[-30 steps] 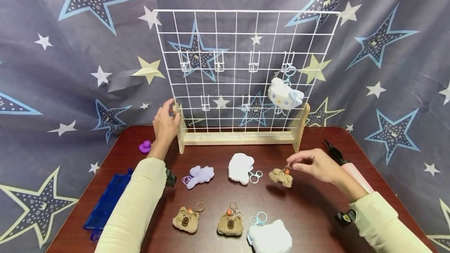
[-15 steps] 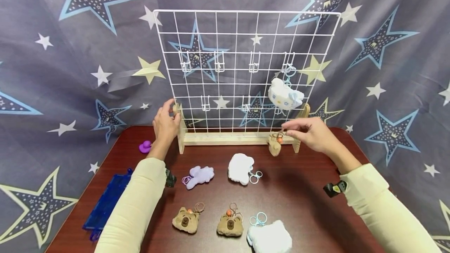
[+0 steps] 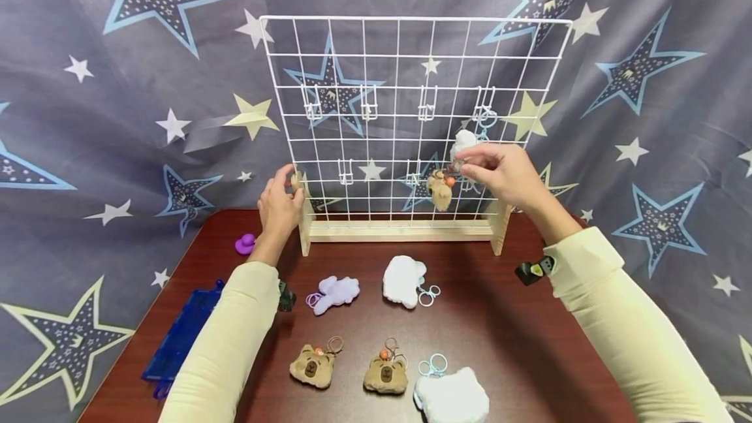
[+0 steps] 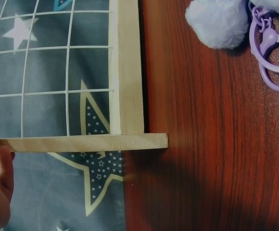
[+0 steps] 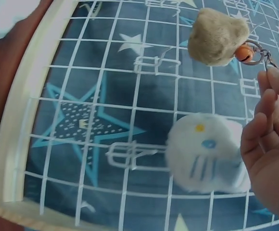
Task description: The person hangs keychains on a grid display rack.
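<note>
My right hand (image 3: 496, 172) pinches the metal ring of a brown plush keychain (image 3: 439, 192). The plush dangles in front of the white wire grid rack (image 3: 399, 115), an orange bell (image 5: 244, 53) beside it. Behind that hand a white cat-face plush (image 5: 207, 153) hangs by a light-blue ring from a hook; the hand partly covers it in the head view. My left hand (image 3: 279, 204) holds the top of the rack's left wooden upright (image 4: 82, 143) between thumb and fingers. Several wire hooks (image 3: 369, 109) sit on the grid in two rows.
On the table lie a lilac plush keychain (image 3: 336, 294), two brown bear-face keychains (image 3: 311, 367) and two white plush keychains (image 3: 404, 281). A purple duck (image 3: 245, 244) and a blue mesh pouch (image 3: 182, 335) are at the left. Star-patterned cloth (image 3: 141, 83) hangs behind.
My right hand has lifted the brown plush keychain from just above the table, up and leftward, to the lower right part of the grid. My left hand has stayed on the upright.
</note>
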Demonstrator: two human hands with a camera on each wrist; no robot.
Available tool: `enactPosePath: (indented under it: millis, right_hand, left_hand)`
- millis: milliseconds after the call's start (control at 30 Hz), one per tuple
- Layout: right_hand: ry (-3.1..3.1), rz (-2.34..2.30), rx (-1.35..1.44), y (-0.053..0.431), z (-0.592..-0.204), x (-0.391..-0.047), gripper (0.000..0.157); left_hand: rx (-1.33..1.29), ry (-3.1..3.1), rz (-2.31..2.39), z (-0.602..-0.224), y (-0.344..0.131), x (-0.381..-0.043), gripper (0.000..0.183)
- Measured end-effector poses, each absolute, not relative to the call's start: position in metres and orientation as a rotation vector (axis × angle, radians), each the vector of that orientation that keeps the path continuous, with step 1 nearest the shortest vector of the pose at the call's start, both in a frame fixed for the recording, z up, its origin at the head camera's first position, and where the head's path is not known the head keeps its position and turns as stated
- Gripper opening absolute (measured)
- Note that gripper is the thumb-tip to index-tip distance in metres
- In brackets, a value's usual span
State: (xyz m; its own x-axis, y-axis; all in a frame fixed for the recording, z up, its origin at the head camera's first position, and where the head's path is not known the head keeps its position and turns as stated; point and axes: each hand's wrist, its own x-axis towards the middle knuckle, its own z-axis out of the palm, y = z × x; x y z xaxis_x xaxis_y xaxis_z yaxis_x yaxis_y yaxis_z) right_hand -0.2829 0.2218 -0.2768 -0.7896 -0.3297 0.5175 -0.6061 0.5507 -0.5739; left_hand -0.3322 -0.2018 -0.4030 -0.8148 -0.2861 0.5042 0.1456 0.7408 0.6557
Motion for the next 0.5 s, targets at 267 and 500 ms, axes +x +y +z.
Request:
enactPosePath:
  millis: [267, 500]
  right_hand:
    - [-2.412, 1.085, 0.697, 0.2, -0.248, -0.293, 0.02]
    - [-2.405, 1.097, 0.609, 0.185, -0.23, -0.303, 0.02]
  left_hand:
    - [0.104, -2.332, -0.948, -0.403, -0.201, -0.334, 0.055]
    - [0.116, -2.345, -0.949, -0.403, -0.201, -0.332, 0.055]
